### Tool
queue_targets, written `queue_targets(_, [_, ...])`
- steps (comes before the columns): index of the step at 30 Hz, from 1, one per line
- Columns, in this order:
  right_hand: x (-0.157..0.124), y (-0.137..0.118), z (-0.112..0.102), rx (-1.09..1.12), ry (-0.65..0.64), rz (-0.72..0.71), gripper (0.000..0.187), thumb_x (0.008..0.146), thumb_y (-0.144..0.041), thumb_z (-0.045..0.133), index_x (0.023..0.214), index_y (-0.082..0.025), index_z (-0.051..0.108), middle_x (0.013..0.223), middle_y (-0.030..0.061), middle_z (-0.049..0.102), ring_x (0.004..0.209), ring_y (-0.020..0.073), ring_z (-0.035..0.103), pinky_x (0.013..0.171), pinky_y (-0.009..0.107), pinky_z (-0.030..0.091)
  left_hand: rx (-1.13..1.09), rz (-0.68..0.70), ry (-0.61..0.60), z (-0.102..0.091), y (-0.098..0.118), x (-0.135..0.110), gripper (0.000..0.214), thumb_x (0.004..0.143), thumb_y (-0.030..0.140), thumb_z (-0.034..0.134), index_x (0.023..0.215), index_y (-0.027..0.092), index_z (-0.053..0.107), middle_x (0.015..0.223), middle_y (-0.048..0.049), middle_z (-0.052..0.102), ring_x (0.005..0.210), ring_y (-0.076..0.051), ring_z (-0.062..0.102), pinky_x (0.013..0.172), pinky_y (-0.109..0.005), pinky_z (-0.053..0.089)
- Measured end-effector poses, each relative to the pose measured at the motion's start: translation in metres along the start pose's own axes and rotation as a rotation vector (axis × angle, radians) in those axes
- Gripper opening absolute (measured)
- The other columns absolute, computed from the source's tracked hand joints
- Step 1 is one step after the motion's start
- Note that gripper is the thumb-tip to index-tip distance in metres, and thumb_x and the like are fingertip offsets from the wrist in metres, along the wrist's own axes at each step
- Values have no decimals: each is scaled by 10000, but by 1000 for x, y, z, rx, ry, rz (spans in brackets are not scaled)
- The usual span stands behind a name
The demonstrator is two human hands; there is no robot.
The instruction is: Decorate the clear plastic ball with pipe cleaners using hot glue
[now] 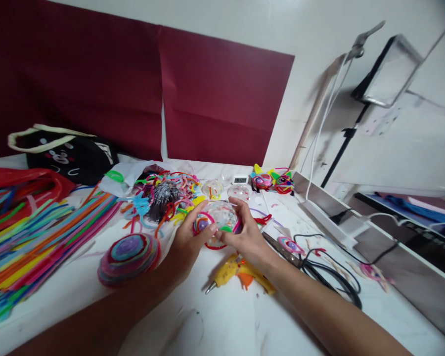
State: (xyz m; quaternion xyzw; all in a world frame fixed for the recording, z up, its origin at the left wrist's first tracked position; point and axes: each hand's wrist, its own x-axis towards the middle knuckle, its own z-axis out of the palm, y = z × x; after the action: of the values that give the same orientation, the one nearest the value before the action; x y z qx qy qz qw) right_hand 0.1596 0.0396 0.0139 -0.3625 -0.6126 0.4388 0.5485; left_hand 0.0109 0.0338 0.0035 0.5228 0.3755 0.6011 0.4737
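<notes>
Between my two hands is a clear plastic ball (222, 213) with coiled pipe cleaners on it, a pink and purple spiral on its left side and a green piece low in front. My left hand (191, 236) grips its left side, thumb across the front. My right hand (247, 235) is curled around the right side, its thumb near the left thumb. Just below, a yellow hot glue gun (226, 269) with an orange trigger lies on the white table. To the left sits a round dome (129, 257) covered in rings of coloured pipe cleaner.
Bundled pipe cleaners (59, 227) cover the left side, with a black bag (68, 155) behind. A heap of coloured scraps (166, 193), a small digital clock (240, 180) and finished pieces (272, 182) stand at the back. Scissors (284, 249) and a black cable (330, 282) lie right.
</notes>
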Motion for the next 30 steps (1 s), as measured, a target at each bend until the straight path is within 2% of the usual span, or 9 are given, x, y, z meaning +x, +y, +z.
queue_targets(4, [0,3,-2,-20,-4,-1,749,603,-185,745,1249,-251,372,1110,28,520,1018,203,550,917,353,443,6,-18,-48,-2,-4,1,744,772,336,678,1439,212,372,1385,-81,530,1271,-286,481,1086,-437,346])
queue_targets(9, [0,0,-4,-53,-9,21,777,603,-251,779,1265,-241,372,1102,34,504,1042,215,525,939,364,421,33,-13,-13,-3,-3,2,700,755,329,684,1399,195,445,1373,-80,545,1261,-304,488,1042,-414,405])
queue_targets(16, [1,-3,-5,-44,-18,77,805,581,-263,785,1273,-224,376,1118,47,500,1048,232,508,959,400,405,43,-55,-29,-1,0,2,686,771,342,676,1395,194,432,1442,-86,472,1315,-309,431,1045,-421,393])
queue_targets(25, [2,-10,-9,4,-60,113,755,585,-223,746,1260,-252,407,1121,28,518,1068,217,502,945,369,408,-32,-47,10,0,2,3,718,706,332,722,1368,184,487,1268,-89,623,1231,-325,510,1037,-441,394])
queue_targets(30, [3,-9,-10,39,-56,111,694,597,-248,727,1229,-273,441,1114,15,532,1046,215,517,895,358,435,-144,-91,-23,0,0,4,739,743,314,712,1409,196,415,1326,-95,582,1210,-288,536,1017,-413,419])
